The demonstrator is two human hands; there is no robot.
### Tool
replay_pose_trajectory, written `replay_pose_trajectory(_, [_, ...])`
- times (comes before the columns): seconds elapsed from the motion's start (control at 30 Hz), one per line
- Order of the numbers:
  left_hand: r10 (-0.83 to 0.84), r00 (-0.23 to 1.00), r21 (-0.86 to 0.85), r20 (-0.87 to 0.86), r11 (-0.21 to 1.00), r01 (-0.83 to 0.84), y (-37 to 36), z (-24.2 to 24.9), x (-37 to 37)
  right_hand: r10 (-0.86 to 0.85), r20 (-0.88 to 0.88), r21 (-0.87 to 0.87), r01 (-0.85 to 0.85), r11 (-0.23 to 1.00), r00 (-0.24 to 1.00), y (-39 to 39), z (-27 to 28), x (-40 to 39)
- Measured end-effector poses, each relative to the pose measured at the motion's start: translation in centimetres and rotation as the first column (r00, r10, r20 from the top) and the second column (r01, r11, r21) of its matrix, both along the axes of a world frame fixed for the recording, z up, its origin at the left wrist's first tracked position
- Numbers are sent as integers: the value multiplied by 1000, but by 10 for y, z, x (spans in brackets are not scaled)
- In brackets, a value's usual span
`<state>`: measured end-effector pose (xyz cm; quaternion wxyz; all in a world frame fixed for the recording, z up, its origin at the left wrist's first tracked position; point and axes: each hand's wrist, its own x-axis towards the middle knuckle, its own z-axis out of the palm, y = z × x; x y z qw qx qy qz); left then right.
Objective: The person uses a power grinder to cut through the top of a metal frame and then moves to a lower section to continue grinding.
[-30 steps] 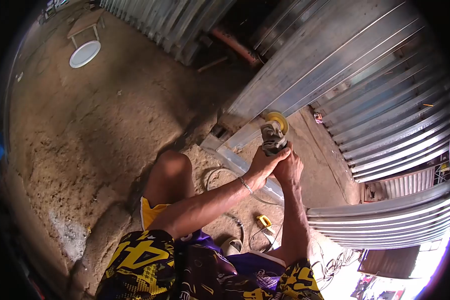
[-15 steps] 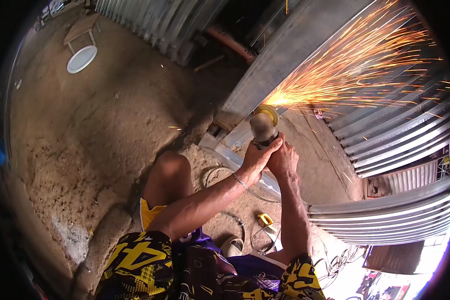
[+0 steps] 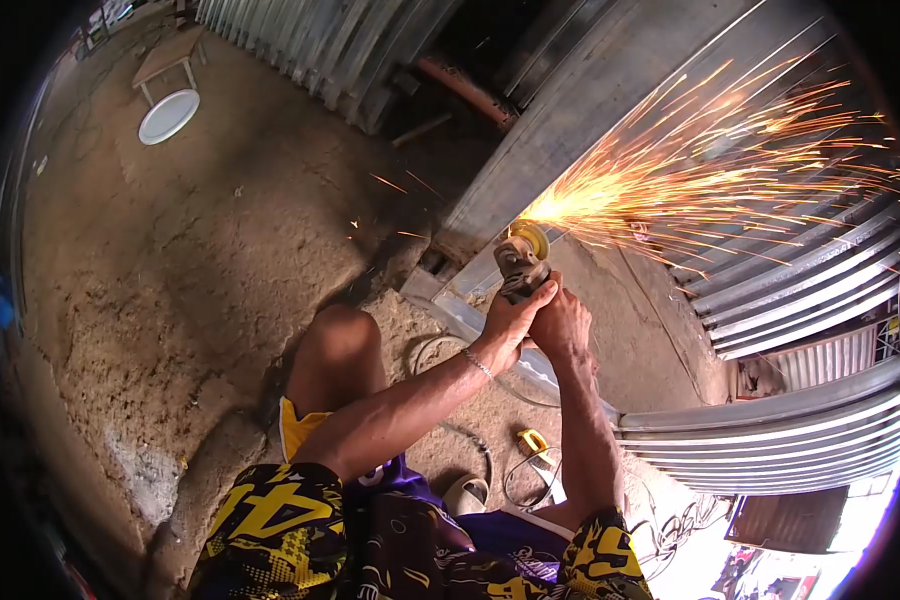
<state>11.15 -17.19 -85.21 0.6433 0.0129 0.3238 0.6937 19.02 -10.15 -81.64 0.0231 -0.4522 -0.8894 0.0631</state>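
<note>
Both my hands are wrapped round an angle grinder [image 3: 522, 268]. My left hand [image 3: 511, 325], with a bracelet at the wrist, grips its near side, and my right hand [image 3: 562, 322] closes on the body from the right. The yellowish disc [image 3: 532, 238] at the grinder's head meets the edge of a long grey metal beam [image 3: 560, 120]. Bright orange sparks [image 3: 660, 190] spray from that contact to the upper right. My fingers hide most of the grinder's body.
A cable [image 3: 433, 350] loops over the dirt floor below my arms, near a yellow-handled tool [image 3: 534, 441]. Corrugated metal sheets [image 3: 770, 440] stand at the right. A white round plastic object [image 3: 169, 117] lies by a small wooden table [image 3: 170, 55] at the upper left.
The grinder's head has shifted slightly down and left, and my hands have moved a little with it. The spark spray now spreads lower and flatter to the right.
</note>
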Motion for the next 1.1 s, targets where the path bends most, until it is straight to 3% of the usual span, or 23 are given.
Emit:
replay_pose_trajectory(0.47, [15, 997, 39, 73, 999, -18, -1, 7, -1, 37, 42, 56, -39, 998, 998, 2, 4, 0])
replay_pose_trajectory(0.67, [11, 1000, 76, 3, 997, -11, 1, 12, 4, -21, -101, 70, 28, 997, 995, -2, 7, 10])
replay_pose_trajectory(0.73, [16, 976, 194, -215, 981, 26, 3, 13, 11, -57, -199, 57, 70, 996, 978, -1, 7, 27])
replay_pose_trajectory(0.77, [94, 934, 330, -344, 944, 26, 2, 13, 20, -46, -280, 65, 67, 996, 959, -5, 7, 41])
replay_pose_trajectory(0.8, [-4, 892, 310, -453, 937, 162, -8, 25, 24, -34, -359, 74, 65, 995, 933, -11, 6, 57])
replay_pose_trajectory(0.87, [84, 748, 291, -659, 945, 150, -27, 11, 50, -141, -431, -50, 133, 990, 891, -28, 9, 86])
replay_pose_trajectory(0.93, [-131, 570, 162, -811, 886, 434, -49, 16, 49, -343, -467, -274, 236, 932, 815, -52, 17, 105])
replay_pose_trajectory(0.97, [-193, 593, 160, -782, 858, 489, -56, 22, 53, -400, -524, -350, 239, 906, 751, -64, 18, 114])
replay_pose_trajectory(1.0, [-365, 474, 5, -801, 789, 615, -62, 27, 48, -456, -573, -423, 232, 876, 681, -73, 14, 122])
replay_pose_trajectory(1.03, [-262, 322, -6, -910, 783, 622, -64, 15, 49, -561, -536, -527, 270, 806, 631, -78, -5, 132])
replay_pose_trajectory(1.07, [-146, 156, -15, -977, 776, 631, -65, 2, 49, -629, -570, -638, 198, 744, 529, -82, -22, 138])
replay_pose_trajectory(1.1, [-283, 175, -102, -943, 746, 658, -67, 7, 46, -693, -537, -697, 210, 686, 481, -85, -31, 137])
